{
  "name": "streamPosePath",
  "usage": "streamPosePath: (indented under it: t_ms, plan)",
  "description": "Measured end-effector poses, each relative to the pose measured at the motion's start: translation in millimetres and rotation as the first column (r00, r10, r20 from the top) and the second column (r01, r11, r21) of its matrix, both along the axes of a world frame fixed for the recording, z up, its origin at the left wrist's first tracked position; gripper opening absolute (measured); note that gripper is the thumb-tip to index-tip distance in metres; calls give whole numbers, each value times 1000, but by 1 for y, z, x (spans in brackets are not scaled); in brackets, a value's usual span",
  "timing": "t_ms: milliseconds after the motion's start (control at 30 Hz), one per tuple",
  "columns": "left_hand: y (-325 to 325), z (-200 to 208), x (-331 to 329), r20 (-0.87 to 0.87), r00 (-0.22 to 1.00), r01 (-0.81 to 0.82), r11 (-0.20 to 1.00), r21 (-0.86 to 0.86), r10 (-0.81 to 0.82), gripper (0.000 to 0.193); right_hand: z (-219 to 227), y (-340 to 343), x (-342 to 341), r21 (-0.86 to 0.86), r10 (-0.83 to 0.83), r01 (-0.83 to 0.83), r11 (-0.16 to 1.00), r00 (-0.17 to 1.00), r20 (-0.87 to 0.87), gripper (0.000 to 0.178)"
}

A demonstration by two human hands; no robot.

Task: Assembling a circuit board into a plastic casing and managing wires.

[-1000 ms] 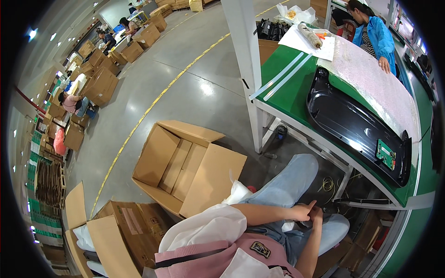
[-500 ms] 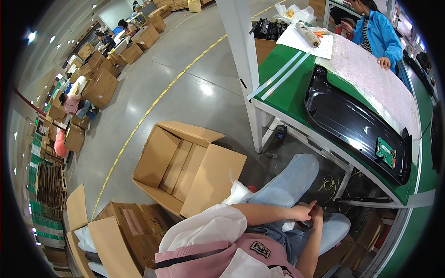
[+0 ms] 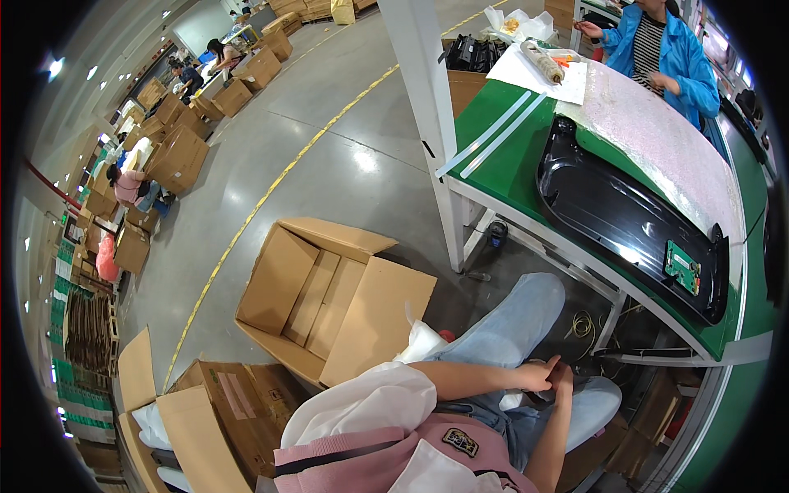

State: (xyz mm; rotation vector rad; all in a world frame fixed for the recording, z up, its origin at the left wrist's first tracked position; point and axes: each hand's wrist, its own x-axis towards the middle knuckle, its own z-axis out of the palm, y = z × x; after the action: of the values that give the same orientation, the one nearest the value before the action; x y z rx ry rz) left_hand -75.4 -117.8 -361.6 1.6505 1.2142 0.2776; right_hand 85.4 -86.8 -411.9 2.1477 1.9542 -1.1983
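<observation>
My left hand [image 3: 537, 376] and my right hand [image 3: 562, 381] meet above my lap, fingers curled in against each other. What they hold, if anything, is too small and hidden to name. Just under them, between my legs, shows a bit of white material [image 3: 511, 400], with something dark beside it. To the right, apart from my hands, a long glossy black plastic panel [image 3: 629, 218] lies hollow side up on the green-topped workbench [image 3: 509, 177]. A green circuit board [image 3: 682, 269] rests inside the panel's near end.
An open cardboard box [image 3: 329, 300] stands on the floor ahead, another box [image 3: 238, 411] at lower left. The bench's white post [image 3: 423, 90] rises ahead. On the bench lie clear strips [image 3: 493, 135], bubble wrap [image 3: 641, 115] and a tube [image 3: 542, 63]. A co-worker [image 3: 682, 62] stands beyond.
The co-worker in the blue jacket has turned and lifted a hand off the bench's bubble wrap. My own hands stay in the same place; the view shifts very slightly.
</observation>
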Motion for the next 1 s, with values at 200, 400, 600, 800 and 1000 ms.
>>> streamPosePath:
  t_ms: [200, 400, 600, 800, 1000]
  plan:
    - [4, -2, 8, 3, 999, 53, 998, 15, -53, 94, 5, -7, 7, 26, 10, -9, 1000, 1000, -27, 35]
    - [9, 27, -22, 36, 998, 50, 990, -130, -45, 93, 4, -5, -19, 61, -55, 57, 996, 998, -39, 37]
    - [11, 24, -14, -36, 993, 110, 993, -53, -112, 93, 19, -7, -10, 54, -77, 79, 995, 997, -29, 38]
    - [12, 30, -16, -29, 992, 119, 986, -120, -124, 93, 16, -10, -11, 2, -109, 109, 994, 994, -10, 39]
    - [17, 19, -19, 24, 990, 138, 984, -111, -136, 91, 23, -2, -15, -8, -102, 102, 995, 995, -20, 37]
